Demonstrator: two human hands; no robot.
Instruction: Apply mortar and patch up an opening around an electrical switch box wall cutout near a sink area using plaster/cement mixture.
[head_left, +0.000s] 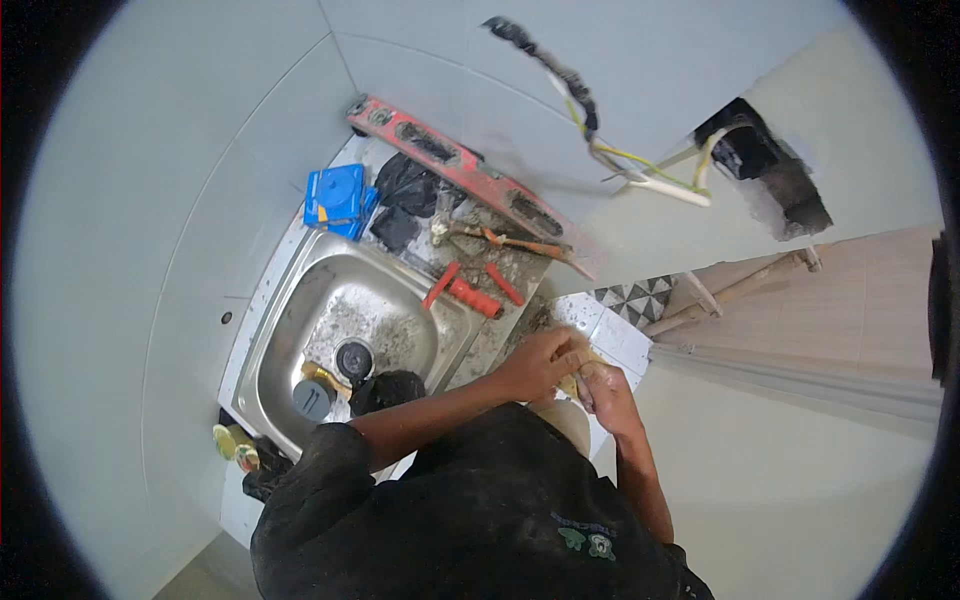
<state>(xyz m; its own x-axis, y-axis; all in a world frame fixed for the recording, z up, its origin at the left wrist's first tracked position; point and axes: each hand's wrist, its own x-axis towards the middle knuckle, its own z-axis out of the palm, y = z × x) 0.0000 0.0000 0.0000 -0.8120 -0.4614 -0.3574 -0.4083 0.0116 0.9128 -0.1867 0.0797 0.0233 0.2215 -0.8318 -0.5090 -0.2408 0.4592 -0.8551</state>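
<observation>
Close together in front of my body, my left hand (543, 364) and my right hand (608, 396) meet with their fingers curled. Something small and yellowish shows between them, mostly covered by the fingers, and I cannot make out its kind. The left fingertips are slightly blurred and press near the right thumb. Below the hands lies a white tiled surface (628, 345). Left of them, on the dusty counter beside the sink, are a red-handled tool (474, 298) and a short red piece (505, 284).
A steel sink (272, 350) holds debris, a grey round cap (313, 398) and a black bag (392, 388). Behind lie a red spirit level (465, 170), a hammer (515, 242), a blue box (338, 198) and black plastic (410, 185). Loose wires (650, 175) hang from a wall opening (765, 160).
</observation>
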